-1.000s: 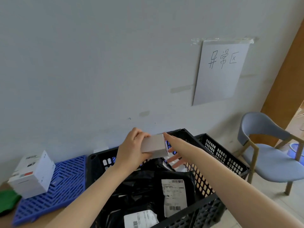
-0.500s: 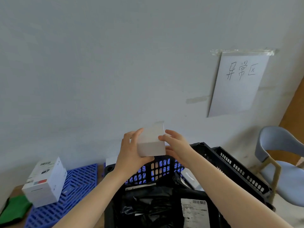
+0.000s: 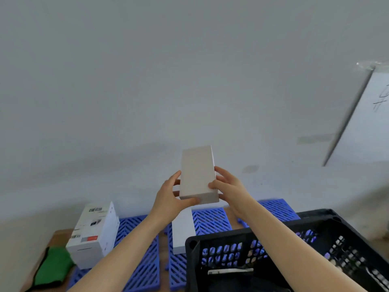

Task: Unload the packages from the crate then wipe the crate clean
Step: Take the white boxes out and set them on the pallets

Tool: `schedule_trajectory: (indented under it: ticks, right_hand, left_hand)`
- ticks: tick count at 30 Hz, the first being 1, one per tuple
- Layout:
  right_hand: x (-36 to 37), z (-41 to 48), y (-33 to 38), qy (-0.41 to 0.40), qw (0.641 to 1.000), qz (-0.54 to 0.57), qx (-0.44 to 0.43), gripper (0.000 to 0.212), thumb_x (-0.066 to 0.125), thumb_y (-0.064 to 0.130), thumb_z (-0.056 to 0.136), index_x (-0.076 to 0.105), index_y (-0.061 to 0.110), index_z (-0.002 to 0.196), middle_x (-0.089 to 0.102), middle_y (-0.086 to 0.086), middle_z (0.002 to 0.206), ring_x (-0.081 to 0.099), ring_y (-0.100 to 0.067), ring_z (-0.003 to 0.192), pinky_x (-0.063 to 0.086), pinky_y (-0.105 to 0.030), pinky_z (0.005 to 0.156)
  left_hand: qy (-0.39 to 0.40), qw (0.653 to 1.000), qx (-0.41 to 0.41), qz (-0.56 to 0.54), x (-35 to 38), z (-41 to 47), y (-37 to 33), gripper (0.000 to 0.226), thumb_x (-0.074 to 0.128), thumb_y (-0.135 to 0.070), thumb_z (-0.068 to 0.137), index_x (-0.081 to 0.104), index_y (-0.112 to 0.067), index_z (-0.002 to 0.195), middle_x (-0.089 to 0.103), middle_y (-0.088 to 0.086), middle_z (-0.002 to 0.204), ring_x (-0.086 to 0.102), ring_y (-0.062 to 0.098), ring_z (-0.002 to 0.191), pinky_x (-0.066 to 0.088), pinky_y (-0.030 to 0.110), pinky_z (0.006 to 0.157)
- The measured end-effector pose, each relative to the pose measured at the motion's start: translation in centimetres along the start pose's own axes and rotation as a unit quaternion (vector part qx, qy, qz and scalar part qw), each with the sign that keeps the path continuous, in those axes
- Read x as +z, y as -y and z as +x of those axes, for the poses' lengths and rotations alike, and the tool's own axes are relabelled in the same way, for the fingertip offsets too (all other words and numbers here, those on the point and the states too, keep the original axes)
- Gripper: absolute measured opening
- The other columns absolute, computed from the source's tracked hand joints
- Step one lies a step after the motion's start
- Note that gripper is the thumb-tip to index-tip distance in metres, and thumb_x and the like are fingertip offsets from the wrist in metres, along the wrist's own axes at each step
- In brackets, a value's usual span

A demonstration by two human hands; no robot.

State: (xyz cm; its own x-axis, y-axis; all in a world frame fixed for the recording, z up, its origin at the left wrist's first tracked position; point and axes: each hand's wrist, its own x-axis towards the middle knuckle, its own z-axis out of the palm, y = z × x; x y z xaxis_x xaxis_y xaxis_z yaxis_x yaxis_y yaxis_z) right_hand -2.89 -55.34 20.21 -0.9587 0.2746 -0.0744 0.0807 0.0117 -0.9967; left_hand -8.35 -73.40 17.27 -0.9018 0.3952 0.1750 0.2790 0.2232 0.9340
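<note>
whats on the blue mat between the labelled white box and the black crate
In the head view, a flat white box lies there on the blue mat, partly behind the left forearm.

Held box [image 3: 197, 175]: plain off-white, unmarked on the faces that show.
Labelled carton [image 3: 94, 234]: white, with black barcode and print on top, a red and grey patch on the near face.
Flat package [image 3: 183, 232]: plain white, lying on the blue mats.
Crate [image 3: 294, 247]: black plastic, walls pierced by a grid of small slots through which blue shows.
Floor mats [image 3: 210, 221]: bright blue plastic, chevron pattern of slanted slots.
Cloth [image 3: 52, 268]: solid green with a dark edge.
Wall [image 3: 147, 81]: pale grey, a few faint smudges.
Paper sheet [image 3: 366, 114]: white, black handwritten strokes, clear tape along its top.
Surface under the mats [image 3: 56, 234]: brown, wood-toned.
</note>
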Motion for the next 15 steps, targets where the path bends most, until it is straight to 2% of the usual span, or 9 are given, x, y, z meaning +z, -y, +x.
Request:
schedule_trajectory:
  ticks: [2, 4, 7, 11, 15]
  right_hand:
    - [1.7, 2.1, -0.7, 0.012, 0.999, -0.038, 0.018, 0.063, 0.060, 0.008, 0.078, 0.045, 0.027, 0.137, 0.068, 0.002, 0.113, 0.062, -0.021, 0.107, 0.048, -0.047, 0.098]
    - [3.1, 4.0, -1.8, 0.019, 0.997, -0.055, 0.042, 0.059, 0.058, 0.003, 0.081, 0.046, 0.027, 0.134, 0.067, 0.002, 0.113, 0.062, -0.021, 0.106, 0.049, -0.047, 0.097]
    - [4.5, 6.6, -3.9, 0.021, 0.994, -0.079, 0.078, 0.061, 0.057, -0.002, 0.079, 0.047, 0.025, 0.133, 0.063, -0.001, 0.118, 0.062, -0.023, 0.106, 0.051, -0.047, 0.094]
    - [5.8, 8.9, -6.8, 0.028, 0.983, -0.126, 0.129, 0.062, 0.055, -0.004, 0.081, 0.044, 0.027, 0.133, 0.060, 0.000, 0.118, 0.061, -0.022, 0.105, 0.053, -0.046, 0.091]
    - [6.6, 10.8, -10.0, 0.037, 0.967, -0.179, 0.178, 0.062, 0.055, -0.005, 0.082, 0.038, 0.025, 0.134, 0.059, 0.000, 0.116, 0.060, -0.019, 0.102, 0.055, -0.043, 0.087]
  left_hand:
    - [-0.005, 1.000, -0.008, 0.005, -1.1, 1.1, 2.2, 0.097, 0.089, -0.029, 0.066, 0.034, -0.036, 0.146, 0.050, -0.009, 0.133, 0.060, 0.008, 0.104, 0.055, 0.023, 0.080]
    - [-0.002, 1.000, -0.025, 0.009, -1.9, 2.0, 4.1, 0.105, 0.089, -0.029, 0.067, 0.025, -0.035, 0.150, 0.046, -0.012, 0.136, 0.057, 0.005, 0.102, 0.051, 0.016, 0.073]
    - [0.015, 0.998, -0.056, 0.014, -2.5, 3.2, 6.9, 0.115, 0.088, -0.023, 0.068, 0.012, -0.033, 0.154, 0.043, -0.014, 0.130, 0.053, 0.001, 0.098, 0.046, 0.010, 0.066]
    - [0.035, 0.996, -0.081, 0.006, -2.3, 4.2, 11.2, 0.114, 0.089, -0.020, 0.067, 0.014, -0.039, 0.151, 0.045, -0.016, 0.127, 0.052, 0.001, 0.104, 0.045, 0.009, 0.067]
    - [0.045, 0.994, -0.100, 0.026, -1.4, 4.8, 15.0, 0.109, 0.088, -0.022, 0.068, 0.015, -0.044, 0.145, 0.040, -0.022, 0.124, 0.046, -0.006, 0.101, 0.041, 0.002, 0.069]
